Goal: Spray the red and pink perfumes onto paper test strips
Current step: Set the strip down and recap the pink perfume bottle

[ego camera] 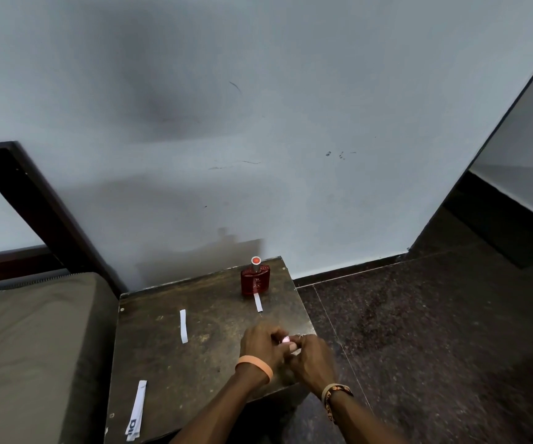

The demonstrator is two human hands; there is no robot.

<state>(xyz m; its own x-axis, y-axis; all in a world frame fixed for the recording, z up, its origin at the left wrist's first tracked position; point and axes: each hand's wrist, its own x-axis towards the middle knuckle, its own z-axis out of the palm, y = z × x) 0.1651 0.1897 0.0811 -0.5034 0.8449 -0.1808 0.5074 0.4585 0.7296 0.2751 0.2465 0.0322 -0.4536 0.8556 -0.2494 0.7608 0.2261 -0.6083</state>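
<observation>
A: Where is the red glass perfume bottle (255,280)?

B: Upright, frame centre, far edge of the worn dark wooden table (175,373), touching a white paper strip (258,302).

A: Hands?

B: Left hand (260,346) and right hand (311,357) meet lower centre, fingers curled around a small pink object (286,340), blurred. Two more strips (183,326) lie leftward.

left hand (260,344), right hand (311,357), fingertips meeting
</observation>
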